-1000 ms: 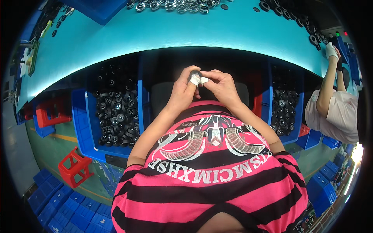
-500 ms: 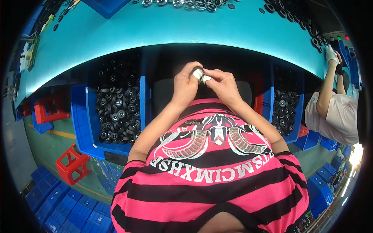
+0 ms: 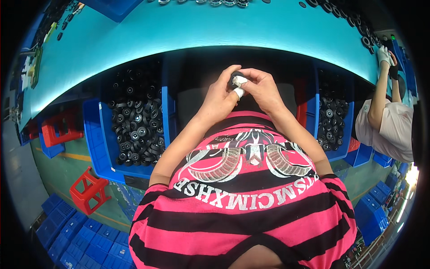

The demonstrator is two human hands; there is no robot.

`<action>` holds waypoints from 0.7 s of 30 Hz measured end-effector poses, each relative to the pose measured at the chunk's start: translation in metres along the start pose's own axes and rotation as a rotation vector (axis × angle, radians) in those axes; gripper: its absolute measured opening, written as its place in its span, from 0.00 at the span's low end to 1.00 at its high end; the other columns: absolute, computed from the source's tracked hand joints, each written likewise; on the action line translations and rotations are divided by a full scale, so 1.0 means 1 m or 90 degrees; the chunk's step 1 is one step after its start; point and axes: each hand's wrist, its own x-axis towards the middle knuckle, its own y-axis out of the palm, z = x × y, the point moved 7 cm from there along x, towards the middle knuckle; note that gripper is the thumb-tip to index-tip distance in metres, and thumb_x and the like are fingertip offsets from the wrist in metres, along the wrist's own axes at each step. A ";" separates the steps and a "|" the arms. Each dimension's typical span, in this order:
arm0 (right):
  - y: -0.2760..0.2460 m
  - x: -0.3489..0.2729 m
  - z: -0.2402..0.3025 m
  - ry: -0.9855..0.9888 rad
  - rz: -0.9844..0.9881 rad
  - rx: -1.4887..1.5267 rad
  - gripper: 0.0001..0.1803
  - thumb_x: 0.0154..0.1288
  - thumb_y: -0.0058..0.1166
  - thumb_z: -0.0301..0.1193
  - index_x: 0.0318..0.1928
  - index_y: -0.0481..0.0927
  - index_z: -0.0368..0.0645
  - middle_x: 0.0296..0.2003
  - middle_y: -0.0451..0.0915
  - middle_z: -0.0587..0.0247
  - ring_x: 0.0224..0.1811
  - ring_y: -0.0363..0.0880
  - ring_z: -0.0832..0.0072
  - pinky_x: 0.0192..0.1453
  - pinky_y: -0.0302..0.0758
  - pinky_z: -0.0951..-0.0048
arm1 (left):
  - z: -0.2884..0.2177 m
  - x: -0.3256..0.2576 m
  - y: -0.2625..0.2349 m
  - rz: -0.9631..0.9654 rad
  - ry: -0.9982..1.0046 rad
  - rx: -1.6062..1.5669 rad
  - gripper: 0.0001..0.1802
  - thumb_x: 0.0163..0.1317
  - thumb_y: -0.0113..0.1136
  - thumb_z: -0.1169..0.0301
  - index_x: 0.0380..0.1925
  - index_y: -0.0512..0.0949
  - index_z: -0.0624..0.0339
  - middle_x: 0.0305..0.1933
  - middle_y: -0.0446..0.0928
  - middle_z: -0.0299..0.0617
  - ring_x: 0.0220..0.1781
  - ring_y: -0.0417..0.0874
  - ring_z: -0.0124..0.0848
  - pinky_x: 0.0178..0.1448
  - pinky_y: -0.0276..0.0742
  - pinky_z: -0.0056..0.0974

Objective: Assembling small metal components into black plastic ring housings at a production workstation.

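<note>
Both my hands meet in front of my chest, at the near side of the turquoise table (image 3: 215, 33). My left hand (image 3: 217, 99) is closed round a small black wheel (image 3: 232, 80), and white wrapping covers its thumb. My right hand (image 3: 266, 91) pinches the same wheel from the other side, its white-wrapped thumb pressed over the wheel's face. Fingers hide most of the wheel. A blue bin (image 3: 93, 134) heaped with black wheels (image 3: 138, 130) stands left of my arms. More black wheels (image 3: 330, 123) fill another blue bin (image 3: 344, 134) on my right.
Clear round parts (image 3: 216, 2) and black rings (image 3: 333, 10) lie along the table's far side. A red stool (image 3: 88, 190) and stacked blue crates (image 3: 76, 237) occupy the floor at left. At far right a co-worker's gloved hand (image 3: 383, 55) is at the table.
My right thumb has moved onto the wheel's face, while my left thumb has slid down below it. The view has shifted slightly. The co-worker's hands remain near the table's right end.
</note>
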 end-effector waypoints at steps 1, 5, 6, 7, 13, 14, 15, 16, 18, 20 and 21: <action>0.000 0.001 -0.001 -0.003 0.000 -0.003 0.15 0.65 0.60 0.20 0.52 0.83 0.33 0.41 0.86 0.59 0.40 0.84 0.78 0.42 0.81 0.76 | -0.002 0.000 -0.001 -0.011 0.022 0.051 0.32 0.66 0.55 0.82 0.70 0.65 0.57 0.49 0.79 0.44 0.42 0.84 0.28 0.39 0.81 0.33; -0.002 0.003 -0.001 -0.020 -0.022 -0.023 0.14 0.66 0.60 0.20 0.51 0.84 0.33 0.39 0.86 0.60 0.40 0.84 0.78 0.43 0.81 0.77 | -0.012 -0.001 -0.002 -0.074 0.105 0.216 0.30 0.63 0.56 0.83 0.67 0.68 0.58 0.42 0.81 0.48 0.37 0.85 0.30 0.39 0.81 0.36; -0.001 0.002 0.000 -0.032 -0.033 -0.026 0.13 0.66 0.60 0.20 0.51 0.84 0.33 0.39 0.86 0.60 0.40 0.84 0.78 0.43 0.81 0.77 | -0.014 0.000 -0.002 -0.091 0.149 0.245 0.30 0.63 0.56 0.83 0.66 0.68 0.59 0.40 0.81 0.49 0.37 0.85 0.31 0.39 0.81 0.37; -0.001 0.001 0.000 -0.044 -0.044 -0.028 0.13 0.66 0.60 0.20 0.50 0.84 0.33 0.39 0.86 0.60 0.40 0.84 0.78 0.43 0.80 0.77 | -0.015 -0.001 -0.002 -0.107 0.194 0.275 0.29 0.62 0.56 0.84 0.65 0.69 0.59 0.39 0.82 0.50 0.36 0.85 0.31 0.38 0.81 0.37; -0.009 0.007 -0.012 -0.004 0.021 0.066 0.13 0.68 0.60 0.23 0.52 0.83 0.31 0.41 0.86 0.60 0.41 0.84 0.76 0.45 0.82 0.76 | -0.003 0.006 0.003 -0.009 -0.033 0.130 0.31 0.61 0.57 0.85 0.66 0.68 0.59 0.48 0.80 0.52 0.44 0.86 0.36 0.39 0.81 0.40; -0.011 0.005 -0.010 0.004 0.041 0.120 0.14 0.69 0.60 0.25 0.52 0.83 0.31 0.42 0.85 0.59 0.41 0.84 0.76 0.46 0.82 0.75 | -0.005 0.008 0.004 -0.004 -0.033 0.019 0.31 0.62 0.58 0.83 0.67 0.68 0.59 0.48 0.80 0.49 0.44 0.85 0.32 0.37 0.81 0.37; -0.012 0.004 -0.009 0.013 0.058 0.172 0.14 0.70 0.60 0.26 0.53 0.82 0.31 0.42 0.85 0.59 0.42 0.84 0.76 0.46 0.83 0.74 | -0.004 0.009 0.005 0.004 -0.033 -0.095 0.31 0.63 0.60 0.82 0.67 0.67 0.59 0.49 0.79 0.46 0.45 0.84 0.29 0.36 0.80 0.34; -0.011 0.003 -0.007 0.021 0.076 0.224 0.15 0.71 0.60 0.27 0.53 0.81 0.30 0.43 0.85 0.58 0.43 0.84 0.76 0.47 0.83 0.74 | -0.004 0.011 0.005 0.012 -0.033 -0.209 0.31 0.64 0.61 0.81 0.68 0.67 0.59 0.50 0.79 0.43 0.45 0.83 0.26 0.35 0.79 0.31; -0.013 0.001 -0.001 0.009 0.076 0.231 0.16 0.72 0.59 0.28 0.54 0.81 0.29 0.44 0.85 0.57 0.44 0.84 0.75 0.47 0.83 0.74 | -0.007 0.016 0.003 0.049 -0.024 -0.241 0.31 0.66 0.62 0.79 0.69 0.66 0.60 0.53 0.79 0.41 0.48 0.82 0.26 0.35 0.81 0.30; -0.017 -0.002 0.000 0.004 0.065 0.235 0.17 0.72 0.59 0.29 0.54 0.80 0.29 0.44 0.85 0.57 0.44 0.85 0.75 0.47 0.83 0.74 | -0.011 0.018 0.003 0.071 -0.040 -0.248 0.33 0.66 0.64 0.78 0.70 0.65 0.61 0.54 0.79 0.40 0.50 0.82 0.27 0.36 0.82 0.30; -0.019 -0.002 -0.001 0.003 0.056 0.235 0.17 0.72 0.59 0.29 0.54 0.80 0.28 0.45 0.85 0.56 0.44 0.85 0.75 0.47 0.84 0.74 | -0.012 0.019 0.004 0.073 -0.042 -0.242 0.33 0.66 0.64 0.78 0.70 0.65 0.61 0.54 0.79 0.40 0.50 0.82 0.27 0.37 0.82 0.30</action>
